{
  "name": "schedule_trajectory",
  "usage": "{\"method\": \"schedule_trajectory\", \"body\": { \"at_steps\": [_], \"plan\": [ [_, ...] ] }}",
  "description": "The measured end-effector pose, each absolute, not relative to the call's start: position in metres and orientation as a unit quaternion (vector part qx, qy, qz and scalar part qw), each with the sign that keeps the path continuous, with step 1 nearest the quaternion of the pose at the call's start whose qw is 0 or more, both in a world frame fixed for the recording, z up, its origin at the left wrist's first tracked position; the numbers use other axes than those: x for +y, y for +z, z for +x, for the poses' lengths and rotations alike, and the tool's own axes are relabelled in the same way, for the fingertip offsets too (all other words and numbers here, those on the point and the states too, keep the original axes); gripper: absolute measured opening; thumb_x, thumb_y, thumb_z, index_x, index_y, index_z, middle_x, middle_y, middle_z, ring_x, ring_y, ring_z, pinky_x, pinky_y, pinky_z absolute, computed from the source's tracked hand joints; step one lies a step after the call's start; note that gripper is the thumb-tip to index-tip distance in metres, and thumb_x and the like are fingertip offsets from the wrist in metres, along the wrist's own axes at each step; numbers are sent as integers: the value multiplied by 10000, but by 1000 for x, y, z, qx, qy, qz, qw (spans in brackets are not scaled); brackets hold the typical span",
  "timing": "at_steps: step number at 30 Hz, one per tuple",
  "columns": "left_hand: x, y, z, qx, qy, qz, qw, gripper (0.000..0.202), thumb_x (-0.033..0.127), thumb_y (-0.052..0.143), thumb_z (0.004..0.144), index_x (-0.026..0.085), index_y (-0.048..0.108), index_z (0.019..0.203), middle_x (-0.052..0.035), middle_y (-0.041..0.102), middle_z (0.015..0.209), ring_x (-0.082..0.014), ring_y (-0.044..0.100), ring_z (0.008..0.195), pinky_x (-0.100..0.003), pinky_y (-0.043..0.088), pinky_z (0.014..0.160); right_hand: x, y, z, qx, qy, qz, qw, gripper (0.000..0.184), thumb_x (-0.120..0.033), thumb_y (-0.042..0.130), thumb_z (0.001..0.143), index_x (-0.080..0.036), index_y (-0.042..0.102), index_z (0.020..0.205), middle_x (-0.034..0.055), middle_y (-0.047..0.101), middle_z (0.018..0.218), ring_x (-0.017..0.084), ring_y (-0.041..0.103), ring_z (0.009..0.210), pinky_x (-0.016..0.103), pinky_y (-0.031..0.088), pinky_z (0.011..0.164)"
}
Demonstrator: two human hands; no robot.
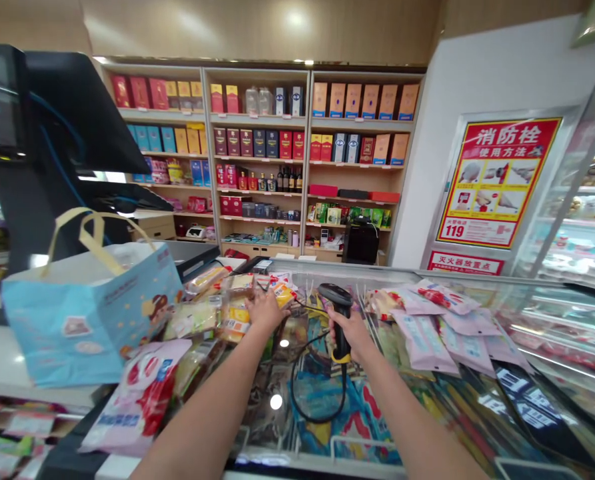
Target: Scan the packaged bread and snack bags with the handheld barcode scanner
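Observation:
My right hand point(350, 328) is wrapped round the handle of a black barcode scanner point(338, 301), whose head points away over a glass-topped freezer point(427, 413); its black cable loops down below my wrist. My left hand point(265, 310) rests on a pile of wrapped snack packets point(212, 313) lying on the glass, fingers bent over a yellow packet. A light blue paper bag point(90, 313) with yellow handles stands upright at the left on the white counter.
Pink packets point(427, 327) lie spread on the glass to the right. A black till screen point(52, 133) rises at the far left. Shelves of boxed goods point(277, 147) line the back wall, and a red fire-hydrant poster point(495, 180) hangs at the right.

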State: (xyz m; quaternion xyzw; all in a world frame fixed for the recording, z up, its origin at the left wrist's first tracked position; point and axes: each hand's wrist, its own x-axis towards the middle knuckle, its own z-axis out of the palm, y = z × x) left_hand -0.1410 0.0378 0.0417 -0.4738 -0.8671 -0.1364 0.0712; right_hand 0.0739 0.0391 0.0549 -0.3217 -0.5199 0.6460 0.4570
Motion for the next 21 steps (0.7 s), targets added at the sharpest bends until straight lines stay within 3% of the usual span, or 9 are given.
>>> {"method": "schedule_trajectory", "body": {
  "at_steps": [5, 9, 13, 16, 21],
  "plan": [
    [39, 40, -144, -841, -250, -478, 39, 672, 471, 740, 626, 118, 590, 1177, -258, 603, 1201, -411, 486, 1235, -562, 166, 1097, 35, 54, 84, -499, 656, -335, 456, 410, -465, 790, 540, -189, 534, 702, -66, 534, 478, 85, 469, 362, 208, 408, 347],
    [42, 43, -149, -743, -495, -428, -141, 586, 431, 804, 540, 148, 626, 1021, -201, 664, 1091, -412, 519, 1189, -503, 342, 1020, 35, 56, 90, -507, 645, -337, 462, 373, -462, 775, 577, -187, 534, 651, -56, 522, 447, 87, 460, 349, 215, 408, 344],
    [38, 47, -145, -534, -637, -396, -390, 558, 549, 636, 718, 130, 618, 1086, -152, 687, 1042, -310, 641, 989, -419, 509, 825, 35, 56, 91, -516, 640, -335, 461, 373, -472, 767, 585, -182, 536, 620, -46, 520, 437, 89, 462, 347, 218, 408, 346],
    [31, 47, -139, -354, -666, -343, -559, 613, 594, 547, 781, 138, 589, 1189, -155, 680, 1085, -298, 652, 977, -464, 526, 821, 32, 57, 90, -524, 642, -313, 465, 391, -475, 780, 566, -177, 536, 630, -53, 523, 459, 86, 467, 360, 214, 409, 349],
    [30, 36, -135, -299, -670, -293, -613, 622, 514, 599, 783, 142, 520, 1275, -158, 680, 1103, -316, 638, 1045, -529, 504, 882, 23, 59, 88, -550, 650, -294, 435, 394, -465, 770, 577, -172, 543, 710, -60, 535, 492, 85, 477, 375, 212, 415, 367]
  ]
}}
